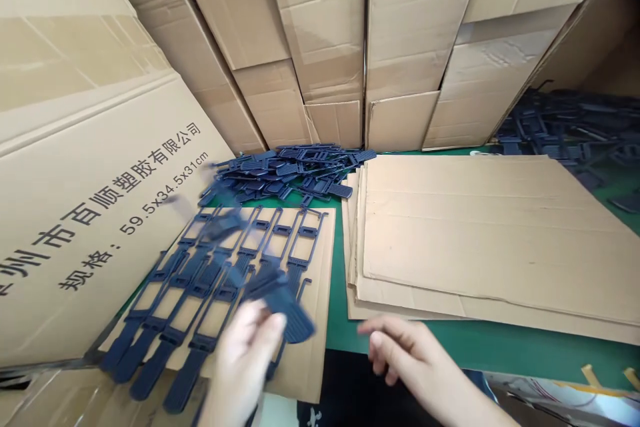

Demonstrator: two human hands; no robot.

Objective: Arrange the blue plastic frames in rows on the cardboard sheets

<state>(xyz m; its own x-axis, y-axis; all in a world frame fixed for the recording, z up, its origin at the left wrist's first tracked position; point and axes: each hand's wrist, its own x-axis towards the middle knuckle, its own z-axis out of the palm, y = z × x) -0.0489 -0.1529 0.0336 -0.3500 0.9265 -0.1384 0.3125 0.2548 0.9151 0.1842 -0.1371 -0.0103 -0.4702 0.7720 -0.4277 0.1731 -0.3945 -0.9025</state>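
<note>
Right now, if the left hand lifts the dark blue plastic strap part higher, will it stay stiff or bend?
The dark blue plastic strap part in the left hand looks thin and openwork, so probably light and somewhat bendy. Its ribbed end likely helps grip. Being flat, it should not roll.
</note>
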